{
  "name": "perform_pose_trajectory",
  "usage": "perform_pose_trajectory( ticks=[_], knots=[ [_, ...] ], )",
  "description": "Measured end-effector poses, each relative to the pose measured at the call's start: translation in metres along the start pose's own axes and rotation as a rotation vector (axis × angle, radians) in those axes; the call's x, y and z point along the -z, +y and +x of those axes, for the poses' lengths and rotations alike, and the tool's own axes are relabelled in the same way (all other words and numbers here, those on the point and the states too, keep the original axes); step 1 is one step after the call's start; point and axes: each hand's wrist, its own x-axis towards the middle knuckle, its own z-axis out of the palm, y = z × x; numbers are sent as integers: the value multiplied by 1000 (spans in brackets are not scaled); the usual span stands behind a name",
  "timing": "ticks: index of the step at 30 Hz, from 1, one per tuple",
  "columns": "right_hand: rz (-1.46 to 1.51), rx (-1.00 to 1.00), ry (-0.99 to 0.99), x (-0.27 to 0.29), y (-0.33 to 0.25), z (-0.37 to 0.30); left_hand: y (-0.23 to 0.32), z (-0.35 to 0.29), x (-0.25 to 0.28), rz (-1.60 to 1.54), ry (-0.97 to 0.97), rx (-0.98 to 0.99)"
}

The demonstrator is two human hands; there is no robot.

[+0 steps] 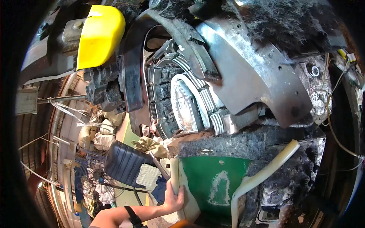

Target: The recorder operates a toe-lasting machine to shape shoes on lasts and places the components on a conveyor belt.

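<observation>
The left hand [173, 200], clasping the pale rim [174, 174] of the green chute [199, 176], might slip if it's slick; right hand unseen.

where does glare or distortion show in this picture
Head view: glare whitens part of the metal plate; the yellow cover is brightly lit; lines bow toward the dark picture edge; the left hand looks fairly sharp.
</observation>
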Motion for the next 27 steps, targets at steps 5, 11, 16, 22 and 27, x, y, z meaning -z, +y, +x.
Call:
perform_pose_trajectory(
  ticks=[5, 11, 16, 22, 27],
  knots=[
    [40, 7, 23, -12, -4, 21, 2, -1, 0, 19, -3, 21],
    [57, 6, 35, -22, -2, 29, 1, 0, 0, 40, 1, -3],
    [76, -6, 39, -27, -3, 36, 3, -1, -1, 3, 2, 53],
    [91, -23, 49, -32, -4, 41, 5, 0, -2, -36, -3, 28],
    [99, -38, 59, -36, 0, 47, 7, 0, 0, 12, -16, 24]
  ],
)
